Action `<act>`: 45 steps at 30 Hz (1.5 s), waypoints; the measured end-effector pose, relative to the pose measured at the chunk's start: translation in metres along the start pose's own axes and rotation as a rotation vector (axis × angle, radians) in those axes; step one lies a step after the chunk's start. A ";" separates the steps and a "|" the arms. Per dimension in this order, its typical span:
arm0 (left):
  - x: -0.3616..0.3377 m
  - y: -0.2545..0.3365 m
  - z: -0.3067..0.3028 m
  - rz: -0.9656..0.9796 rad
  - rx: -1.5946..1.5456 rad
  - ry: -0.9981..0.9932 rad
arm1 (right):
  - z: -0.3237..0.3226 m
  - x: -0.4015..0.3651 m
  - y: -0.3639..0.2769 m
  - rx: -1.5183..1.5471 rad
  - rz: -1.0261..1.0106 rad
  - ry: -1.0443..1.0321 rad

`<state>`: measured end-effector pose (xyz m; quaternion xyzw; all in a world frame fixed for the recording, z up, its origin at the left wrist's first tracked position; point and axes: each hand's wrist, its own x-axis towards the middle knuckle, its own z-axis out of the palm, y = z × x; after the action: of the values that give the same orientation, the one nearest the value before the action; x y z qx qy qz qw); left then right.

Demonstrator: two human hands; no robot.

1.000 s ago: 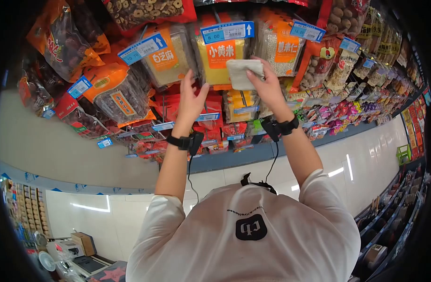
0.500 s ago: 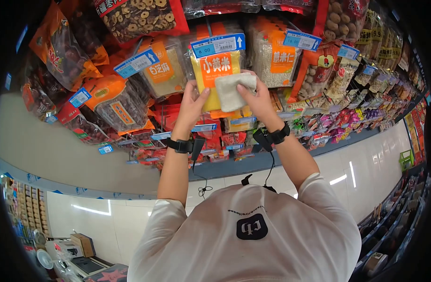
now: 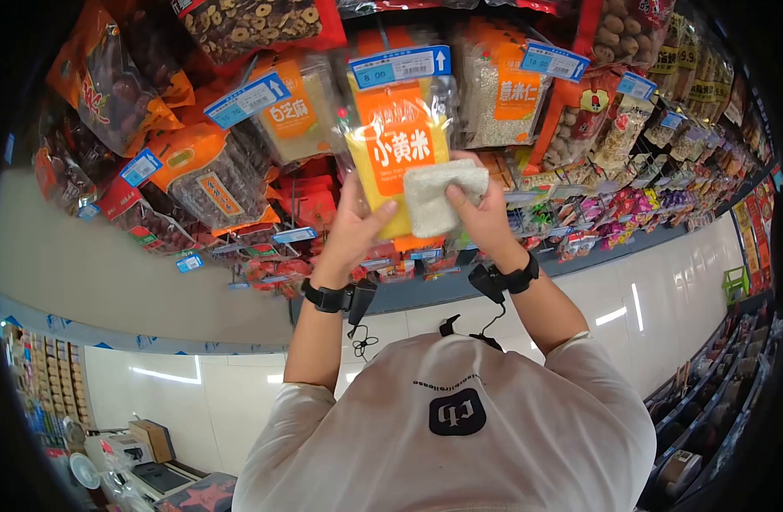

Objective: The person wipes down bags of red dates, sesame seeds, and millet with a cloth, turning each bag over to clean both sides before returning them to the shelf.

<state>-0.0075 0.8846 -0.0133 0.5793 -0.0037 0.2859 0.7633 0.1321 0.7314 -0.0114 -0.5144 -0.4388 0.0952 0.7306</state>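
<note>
A yellow bag of millet (image 3: 397,141) with an orange label is between my hands, tilted toward me below a blue price tag (image 3: 400,66). My left hand (image 3: 356,224) grips its lower left side, thumb on the front. My right hand (image 3: 485,213) pinches a folded whitish cloth (image 3: 434,192) under the thumb. That cloth lies against the lower right front of the bag, and the right fingers are hidden behind cloth and bag.
A sesame bag (image 3: 291,111) hangs to the left and a bag of pale grains (image 3: 501,98) to the right. Dried-fruit bags (image 3: 217,183) hang further left. Small colourful packets (image 3: 596,209) fill the right side. Tiled floor (image 3: 400,328) lies behind the rack.
Both hands have drawn the millet bag down and toward me, so more of its front shows below the price tag. The cloth has moved with it, slightly right.
</note>
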 end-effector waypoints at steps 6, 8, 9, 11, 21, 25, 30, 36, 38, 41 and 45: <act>-0.045 -0.038 -0.013 -0.199 -0.060 0.067 | -0.012 -0.020 -0.005 -0.107 0.090 0.443; -0.054 -0.045 -0.010 -0.234 -0.009 0.046 | -0.002 -0.015 -0.011 -0.591 -0.106 0.369; -0.056 -0.051 -0.006 -0.254 0.051 0.026 | 0.013 -0.014 -0.017 -0.326 -0.177 0.131; -0.064 -0.074 -0.007 -0.377 0.193 -0.030 | 0.038 -0.032 0.007 -0.881 -0.438 -0.162; -0.095 -0.097 0.003 -0.194 0.288 -0.199 | 0.020 -0.080 0.000 -0.937 -0.182 0.059; -0.102 -0.099 0.018 -0.209 0.351 -0.219 | 0.007 -0.090 -0.030 -0.768 -0.280 -0.089; -0.106 -0.095 0.056 -0.099 0.368 -0.148 | -0.067 -0.111 -0.018 -0.885 -0.266 0.079; -0.087 -0.114 0.131 -0.057 0.405 -0.226 | -0.082 -0.143 -0.049 -0.872 -0.308 0.203; -0.079 -0.115 0.147 -0.131 0.353 -0.173 | -0.113 -0.155 -0.040 -0.921 -0.361 0.075; -0.075 -0.107 0.183 -0.187 0.115 -0.095 | -0.144 -0.152 -0.043 -0.957 -0.406 0.068; -0.086 -0.123 0.197 -0.233 0.044 -0.005 | -0.139 -0.167 -0.049 -0.904 -0.357 0.043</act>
<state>0.0388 0.6523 -0.0857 0.5932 0.0681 0.1937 0.7784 0.1196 0.5173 -0.0729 -0.6989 -0.5024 -0.2424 0.4478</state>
